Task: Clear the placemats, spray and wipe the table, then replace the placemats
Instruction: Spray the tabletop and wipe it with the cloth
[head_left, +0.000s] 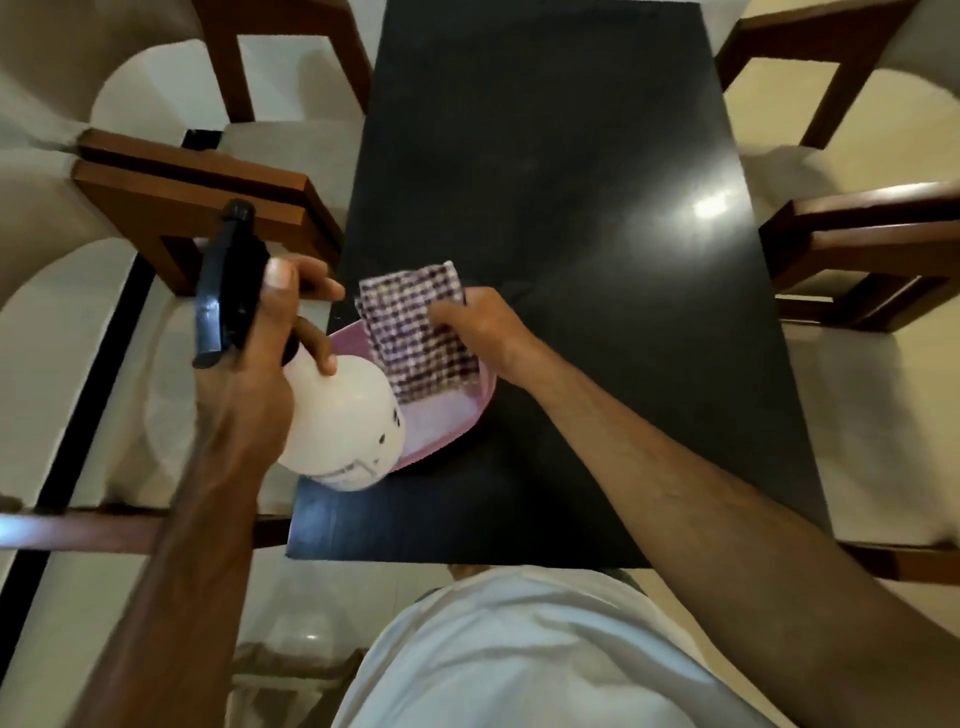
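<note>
A white spray bottle (343, 431) with a black trigger head is gripped by the left hand (260, 364), held above the near left edge of the dark surface (571, 182). A checked cloth (415, 332) is pinched by the right hand (478, 327) over a pink basin (447, 431) standing on the surface. Wooden chairs (197, 182) are drawn up along both sides.

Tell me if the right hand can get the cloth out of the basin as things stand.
Probably yes. The right hand already pinches the checked cloth, which lies over the pink basin rim. The left hand holds the spray bottle beside it, off the cloth.
</note>
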